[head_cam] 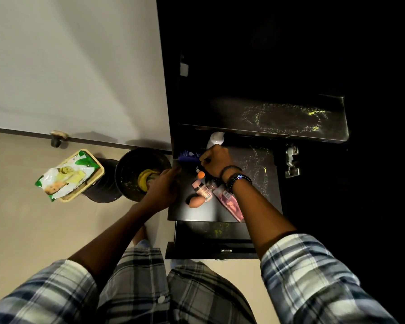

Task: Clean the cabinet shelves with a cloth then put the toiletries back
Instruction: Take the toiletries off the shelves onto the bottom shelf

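A dark cabinet has an upper shelf and a middle shelf, both marked with yellowish dust. At the left of the middle shelf lie a white bottle, a blue tube, an orange-capped item, a pink tube, a peach sponge and a pink flat pack. My right hand is curled in a fist at the back of the shelf and grips the end of the blue tube. My left hand reaches over the bucket to the shelf's left edge; its grip is hidden. A yellow cloth lies in the bucket.
The black bucket stands on the floor left of the cabinet. Beside it a pack of wipes lies on a tan basket. A drawer is pulled out below the shelf. A metal hinge sticks out at the right.
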Action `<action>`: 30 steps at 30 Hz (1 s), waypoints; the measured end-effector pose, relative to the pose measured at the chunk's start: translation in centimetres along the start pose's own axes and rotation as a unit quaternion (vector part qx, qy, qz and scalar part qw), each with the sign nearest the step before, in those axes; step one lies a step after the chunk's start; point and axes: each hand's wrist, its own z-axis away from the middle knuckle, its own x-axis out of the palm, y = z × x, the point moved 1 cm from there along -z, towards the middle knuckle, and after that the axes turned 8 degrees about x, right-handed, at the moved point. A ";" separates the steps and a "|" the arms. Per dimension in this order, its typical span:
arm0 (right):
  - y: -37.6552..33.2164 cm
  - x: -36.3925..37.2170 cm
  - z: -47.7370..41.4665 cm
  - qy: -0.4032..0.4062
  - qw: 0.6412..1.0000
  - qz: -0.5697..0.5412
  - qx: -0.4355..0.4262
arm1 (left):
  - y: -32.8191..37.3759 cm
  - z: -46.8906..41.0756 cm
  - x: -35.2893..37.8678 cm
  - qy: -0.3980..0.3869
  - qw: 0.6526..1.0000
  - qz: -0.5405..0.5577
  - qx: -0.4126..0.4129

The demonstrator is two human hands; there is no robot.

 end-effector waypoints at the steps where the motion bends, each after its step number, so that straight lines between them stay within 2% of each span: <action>1: -0.1 0.1 -0.1 -0.004 1.000 -0.001 0.000 | 0.0 0.1 0.0 -0.002 1.000 0.001 -0.003; 6: -0.3 0.1 0.0 -0.017 1.000 0.001 -0.013 | -0.3 0.7 0.2 -0.001 1.000 -0.001 -0.007; 9: 0.6 -0.9 0.7 0.022 0.998 -0.058 -0.002 | 0.0 0.8 0.3 0.005 1.000 0.000 -0.003; 12: 2.8 -2.4 1.9 0.084 0.989 -0.114 0.048 | 0.3 0.9 0.7 0.014 1.000 -0.002 0.008; 15: 5.5 -3.4 3.3 0.129 0.977 -0.122 0.114 | 0.6 1.1 1.2 0.006 1.000 0.007 0.003; 18: 7.8 -3.0 4.0 0.077 0.974 -0.143 0.160 | 0.4 1.4 1.7 -0.007 1.000 0.011 0.002; 21: 9.0 -2.1 4.6 0.005 0.968 -0.188 0.167 | 0.6 1.8 1.8 -0.010 1.000 0.016 -0.002; 25: 9.5 -0.9 5.2 -0.022 0.991 -0.085 0.104 | 1.2 2.7 1.8 -0.013 1.000 0.023 -0.008; 27: 9.8 -0.5 5.0 0.033 0.994 -0.050 0.092 | 1.5 3.1 1.7 -0.007 1.000 0.025 -0.010; 30: 9.4 -0.5 4.6 0.094 0.988 -0.060 0.103 | 2.0 3.3 1.7 0.018 1.000 0.015 -0.005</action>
